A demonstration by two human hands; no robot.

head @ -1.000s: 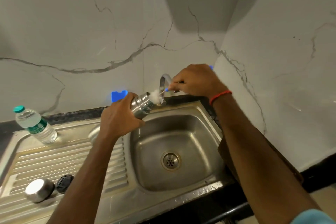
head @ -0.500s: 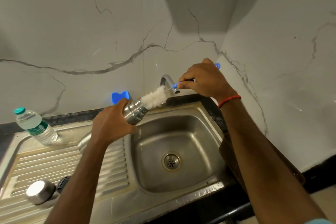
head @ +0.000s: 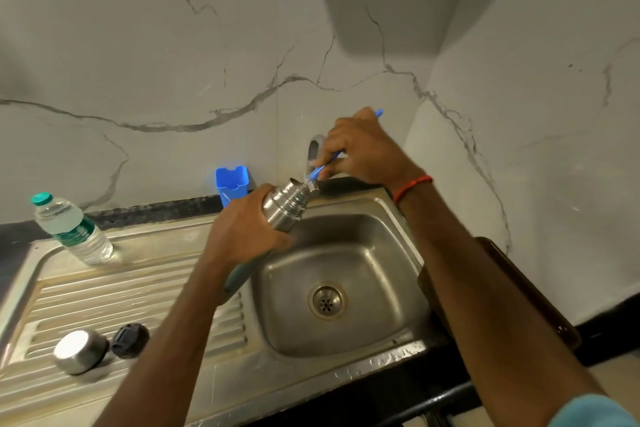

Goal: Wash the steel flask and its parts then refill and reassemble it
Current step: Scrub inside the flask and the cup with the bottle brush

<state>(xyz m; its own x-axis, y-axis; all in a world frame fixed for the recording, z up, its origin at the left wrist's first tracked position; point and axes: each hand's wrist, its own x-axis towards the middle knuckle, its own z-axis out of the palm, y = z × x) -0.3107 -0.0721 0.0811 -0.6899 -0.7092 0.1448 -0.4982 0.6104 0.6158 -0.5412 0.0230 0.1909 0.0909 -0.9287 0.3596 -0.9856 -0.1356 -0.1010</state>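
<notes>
Gripping tilted steel flask (head: pixel 285 207) in left hand (head: pixel 242 236); mouth aims far-right at right hand (head: pixel 360 149) pinching blue plastic brush handle (head: pixel 321 169).

One wide-angle camera, worn on the head, looks forward and steeply down over the counter (head: pixel 156 209). It sits close: the left hand (head: pixel 242 236) and right hand (head: pixel 363 149) meet near centre, the sink (head: pixel 381 253) lies toward 6 o'clock, the wall (head: pixel 138 45) fills 12 o'clock. Edges bend, probably lens distortion.
</notes>
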